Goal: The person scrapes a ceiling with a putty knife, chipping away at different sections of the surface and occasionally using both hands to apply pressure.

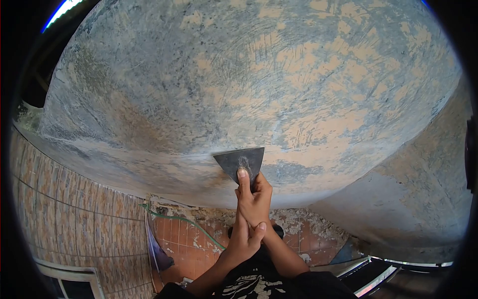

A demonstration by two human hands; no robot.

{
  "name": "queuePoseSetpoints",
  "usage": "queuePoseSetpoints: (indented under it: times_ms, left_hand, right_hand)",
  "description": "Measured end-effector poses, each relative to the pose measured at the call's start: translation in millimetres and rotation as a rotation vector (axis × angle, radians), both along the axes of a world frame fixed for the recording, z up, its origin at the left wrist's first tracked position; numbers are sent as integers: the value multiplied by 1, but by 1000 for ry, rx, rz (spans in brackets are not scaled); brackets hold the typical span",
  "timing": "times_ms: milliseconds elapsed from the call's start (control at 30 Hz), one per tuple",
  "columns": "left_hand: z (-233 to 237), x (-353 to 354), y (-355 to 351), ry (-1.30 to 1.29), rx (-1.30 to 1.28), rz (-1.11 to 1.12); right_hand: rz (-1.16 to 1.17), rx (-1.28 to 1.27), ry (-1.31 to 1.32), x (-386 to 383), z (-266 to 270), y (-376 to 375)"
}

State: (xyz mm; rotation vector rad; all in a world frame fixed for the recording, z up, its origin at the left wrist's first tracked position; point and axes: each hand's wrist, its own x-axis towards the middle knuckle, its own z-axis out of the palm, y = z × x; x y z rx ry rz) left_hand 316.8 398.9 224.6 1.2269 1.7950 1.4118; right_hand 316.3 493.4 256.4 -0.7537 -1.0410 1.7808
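My right hand (255, 199) is closed round a wide, dark metal scraper (239, 162), the thumb pressed on its blade. The scraper's broad front edge rests against the wall (298, 89), which is patchy with grey and peach paint and covered in scratch marks. Its handle is hidden in the palm. My left hand (244, 236) is wrapped round my right wrist from below, its thumb lying across the top.
Striped brick-pattern tiles (79, 209) cover the wall on the left, above a pale window frame (69, 274). Paint flakes litter the red tiled floor (184, 234), where a green hose (199, 227) runs. Another scraped wall (398, 199) stands at the right.
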Motion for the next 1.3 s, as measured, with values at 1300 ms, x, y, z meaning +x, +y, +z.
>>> queuePoseSetpoints:
  times_ms: [1300]
  left_hand:
    - [2,-14,7,-8,16,-63]
  right_hand:
    - [-21,21,47,-9,0,2]
